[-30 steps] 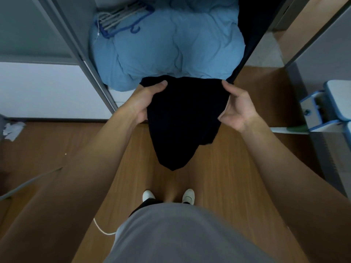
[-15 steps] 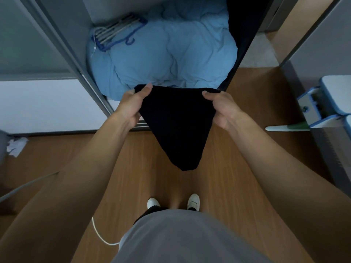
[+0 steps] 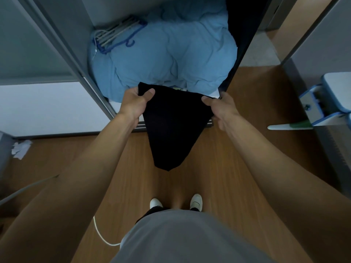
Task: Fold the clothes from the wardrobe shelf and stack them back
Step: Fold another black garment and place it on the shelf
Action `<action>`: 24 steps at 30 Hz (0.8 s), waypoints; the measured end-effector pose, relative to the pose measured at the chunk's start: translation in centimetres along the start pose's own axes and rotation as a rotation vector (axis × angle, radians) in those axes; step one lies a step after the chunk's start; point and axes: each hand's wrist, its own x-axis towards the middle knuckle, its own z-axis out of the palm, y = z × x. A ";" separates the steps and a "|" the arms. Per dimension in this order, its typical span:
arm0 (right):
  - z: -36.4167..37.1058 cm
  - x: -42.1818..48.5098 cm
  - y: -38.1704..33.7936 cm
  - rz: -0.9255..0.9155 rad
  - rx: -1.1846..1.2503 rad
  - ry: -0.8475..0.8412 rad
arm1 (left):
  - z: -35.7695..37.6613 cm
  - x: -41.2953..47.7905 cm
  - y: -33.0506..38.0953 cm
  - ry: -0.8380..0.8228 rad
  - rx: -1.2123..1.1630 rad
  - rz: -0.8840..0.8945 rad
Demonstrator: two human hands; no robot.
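While a black garment [image 3: 171,128] is held up by its top corners, one is pinched by the left hand [image 3: 135,103] and the other by the right hand [image 3: 220,109], at the wardrobe [image 3: 62,44] opening. Inside, at 12 o'clock, a blue duvet [image 3: 171,54] is stuffed, with hangers [image 3: 115,35] laid on it.

Two hands hold one dark garment [image 3: 171,128] between them — the left hand [image 3: 135,103] at one top corner, the right hand [image 3: 221,109] at the other. One light blue quilt [image 3: 171,54] fills the wardrobe shelf, and one bundle of hangers [image 3: 117,34] lies on it; how many hangers it holds cannot be told. Two white shoes [image 3: 196,201] show on the floor — one white cable [image 3: 101,235] and one crumpled paper [image 3: 20,149] too.
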 end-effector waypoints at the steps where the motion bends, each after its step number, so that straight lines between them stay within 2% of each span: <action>1: -0.1 0.1 0.1 -0.051 -0.030 -0.008 | -0.1 0.0 0.0 -0.001 -0.006 0.026; 8: -0.2 0.5 -1.0 -0.244 -0.293 -0.094 | -1.4 0.2 0.8 0.038 0.015 0.178; 13: 0.5 0.5 -1.9 -0.470 -0.543 0.001 | -1.8 0.3 1.1 0.104 0.021 0.206; 18: 0.8 0.6 -3.4 -0.537 -0.625 0.060 | -2.0 0.5 1.3 0.189 0.157 0.317; 24: 0.9 1.1 -4.3 -0.654 -0.680 0.163 | -2.3 0.2 2.8 0.062 0.057 0.342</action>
